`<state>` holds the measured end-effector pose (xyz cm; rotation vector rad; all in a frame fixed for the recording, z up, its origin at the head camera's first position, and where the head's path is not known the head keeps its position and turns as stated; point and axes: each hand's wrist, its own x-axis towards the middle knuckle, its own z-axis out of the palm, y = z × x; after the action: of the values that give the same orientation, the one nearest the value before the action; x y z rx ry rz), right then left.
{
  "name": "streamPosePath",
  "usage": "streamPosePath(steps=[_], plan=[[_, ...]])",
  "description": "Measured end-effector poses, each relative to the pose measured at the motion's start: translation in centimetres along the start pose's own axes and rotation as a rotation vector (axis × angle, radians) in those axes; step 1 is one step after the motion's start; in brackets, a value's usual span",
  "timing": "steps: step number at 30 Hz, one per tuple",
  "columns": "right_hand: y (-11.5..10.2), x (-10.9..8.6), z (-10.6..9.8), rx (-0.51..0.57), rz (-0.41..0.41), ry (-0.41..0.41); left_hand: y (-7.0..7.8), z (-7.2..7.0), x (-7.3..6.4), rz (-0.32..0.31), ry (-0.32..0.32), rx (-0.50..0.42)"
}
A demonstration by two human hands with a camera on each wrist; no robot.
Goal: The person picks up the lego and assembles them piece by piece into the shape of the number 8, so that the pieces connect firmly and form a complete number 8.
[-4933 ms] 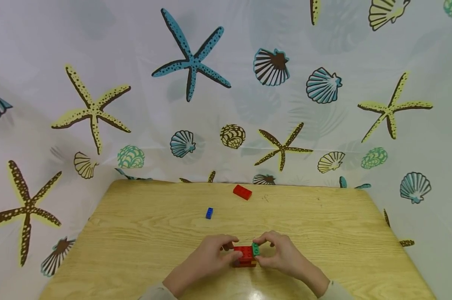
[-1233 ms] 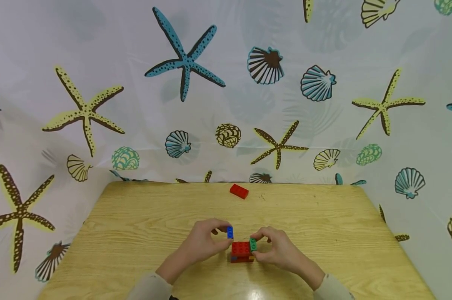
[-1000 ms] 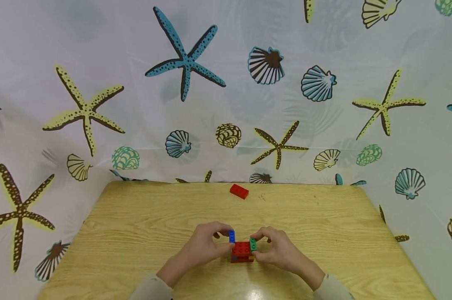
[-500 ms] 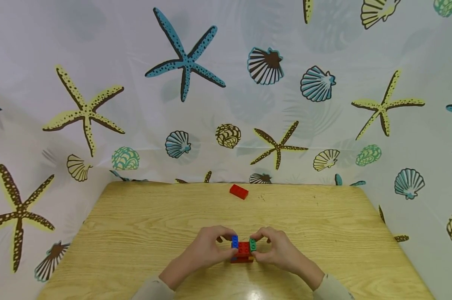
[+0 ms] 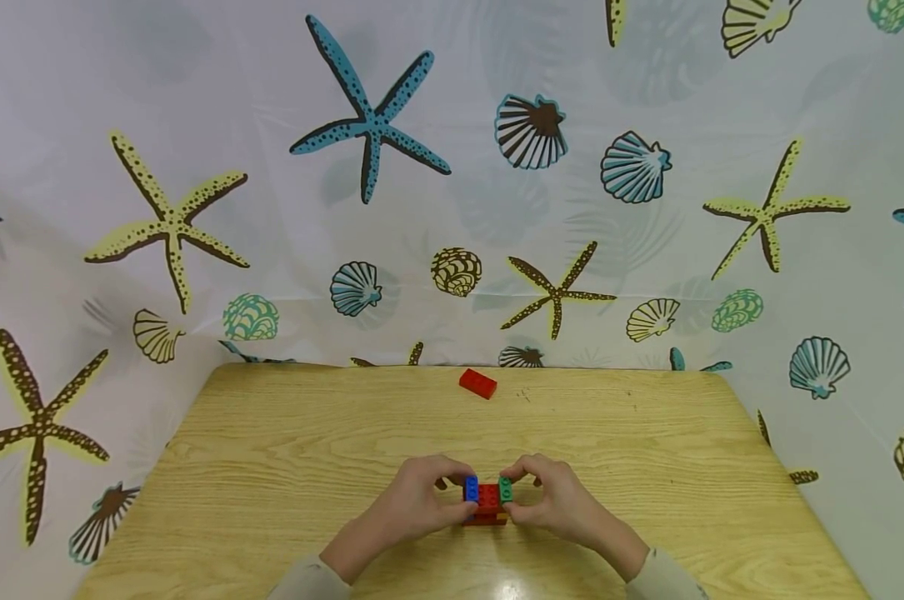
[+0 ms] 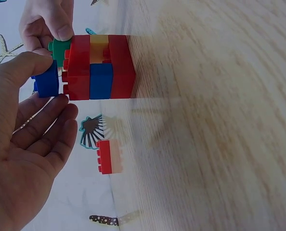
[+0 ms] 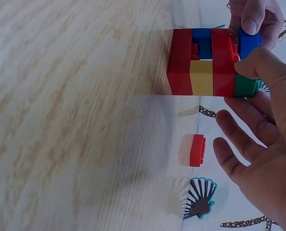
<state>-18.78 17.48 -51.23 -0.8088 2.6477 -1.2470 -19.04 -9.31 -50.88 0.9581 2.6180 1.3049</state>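
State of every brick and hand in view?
left hand: pinching upper blue brick
upper blue brick: above studs, unseated
right hand: pinching green brick
green brick: seated on upper red brick
upper red brick: some studs bare
lower red brick: flat on table
lower blue brick: sandwiched between those two
yellow brick: sandwiched likewise
loose red brick: studs up, on table
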Motion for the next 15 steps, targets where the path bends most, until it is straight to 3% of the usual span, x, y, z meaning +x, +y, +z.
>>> streamPosePath(steps=[15], plan=[[-0.14,-0.01,0.04,0.015,0.015,-0.007,-0.06,0.03,0.11,0.022,-0.008,0.045]])
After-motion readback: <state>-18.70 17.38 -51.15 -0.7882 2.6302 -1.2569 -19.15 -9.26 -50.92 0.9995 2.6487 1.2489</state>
